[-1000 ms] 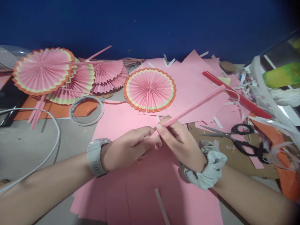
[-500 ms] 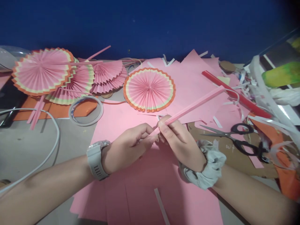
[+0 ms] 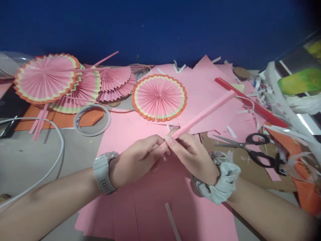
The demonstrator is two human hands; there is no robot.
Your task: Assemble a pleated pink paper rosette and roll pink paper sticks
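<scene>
Both my hands grip a narrow folded pink paper strip [image 3: 205, 113] near its lower end. My left hand [image 3: 140, 155] is closed on the end of the strip, with the thumb lying along it. Just beside it, my right hand [image 3: 189, 150] pinches the strip between thumb and fingers. The strip slants up to the right, and a thin white band curls at its far end. Beyond my hands lies a round pleated paper fan [image 3: 159, 97] in pink with cream and orange edging. Pink paper sheets [image 3: 160, 207] spread beneath my hands.
More pleated fans [image 3: 46, 78] on paper sticks are stacked at the left. Nearby lie a tape roll [image 3: 106, 125] and a white cable [image 3: 61, 147]. To the right are black-handled scissors [image 3: 240, 145], a red strip [image 3: 271, 115], cardboard and paper scraps. A blue wall [image 3: 150, 30] stands behind.
The pink strip has turned slightly in my fingers, and its far end sits a little further left. My right thumb has slid slightly down the strip towards my left hand.
</scene>
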